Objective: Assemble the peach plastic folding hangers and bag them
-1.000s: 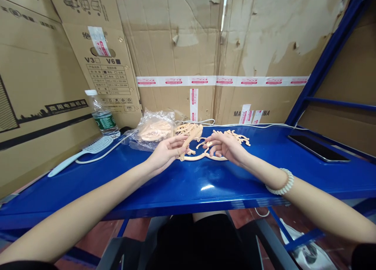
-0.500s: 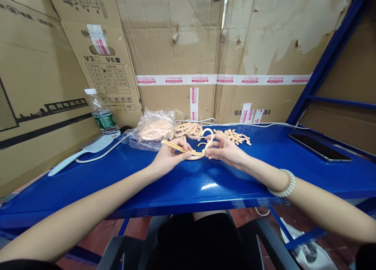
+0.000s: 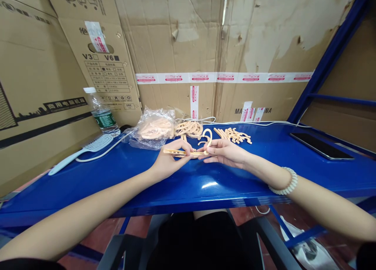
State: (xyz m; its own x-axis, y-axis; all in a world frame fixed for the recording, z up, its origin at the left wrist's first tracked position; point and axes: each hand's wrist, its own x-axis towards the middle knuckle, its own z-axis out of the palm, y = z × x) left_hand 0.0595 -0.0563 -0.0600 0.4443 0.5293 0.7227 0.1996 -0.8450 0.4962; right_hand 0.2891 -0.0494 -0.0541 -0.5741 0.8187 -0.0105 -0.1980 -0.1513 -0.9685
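This is a makeshift workshop bay: a blue worktop [image 3: 182,189] on a metal frame [image 3: 329,55], cardboard cartons [image 3: 182,52] walling its back and left edges, loose pale parts [image 3: 189,129] heaped beside a clear bag [image 3: 147,143] of more. The reddish floor [image 3: 111,231], mostly hidden, is perhaps tiled.

I see open tabletop [image 3: 188,189] nearside of the fingers [image 3: 217,143]; beyond them, a plastic bag [image 3: 155,129] and pale hooks [image 3: 235,135] block passage.

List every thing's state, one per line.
Left hand: closed on straight piece
Right hand: pinching hook piece
Straight piece: held, roughly level
Hook piece: curve upward; joining unclear
Loose hooks: heaped
Bottle: capped, partly filled
Plastic bag: crumpled, filled
Phone: flat, screen dark
Hairbrush: lying down
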